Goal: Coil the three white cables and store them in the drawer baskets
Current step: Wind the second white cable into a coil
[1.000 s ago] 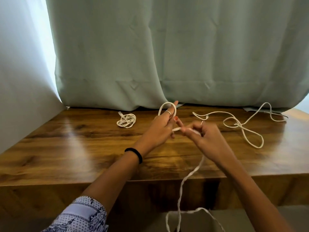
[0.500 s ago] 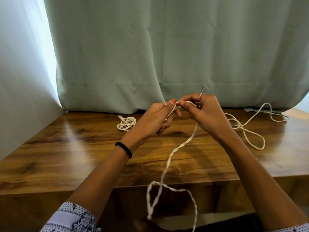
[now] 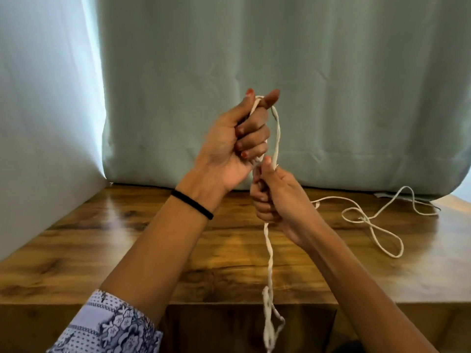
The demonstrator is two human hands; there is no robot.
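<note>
Head view. Nearest the viewer, a patterned blue-and-white sleeve (image 3: 109, 324) covers the left forearm at the lower left, and the free end of the white cable (image 3: 269, 253) hangs in a loose tangle below the front edge of the worktop (image 3: 76, 263). The worktop is glossy wood with dark grain and bright reflections along its left part; its front face falls away in shadow. Above it, the right hand (image 3: 277, 200) closes its grip round the cable, fingers curled, thumb pointing up. The left hand (image 3: 237, 141), with a black band (image 3: 192, 204) on the wrist, is raised higher; its fingers are curled, and the cable loops over the extended index finger with the thumb beside it, so this grip also holds the cable. One strand runs taut between the two hands. A second white cable (image 3: 374, 220) lies uncoiled in open loops on the worktop toward the right back corner, its far end reaching the hem of the curtain. Behind the back edge hangs a pale green curtain (image 3: 280, 59), creased and reaching down to the worktop. A white wall (image 3: 38, 123) bounds the left edge, with daylight showing in the gap between wall and curtain.
</note>
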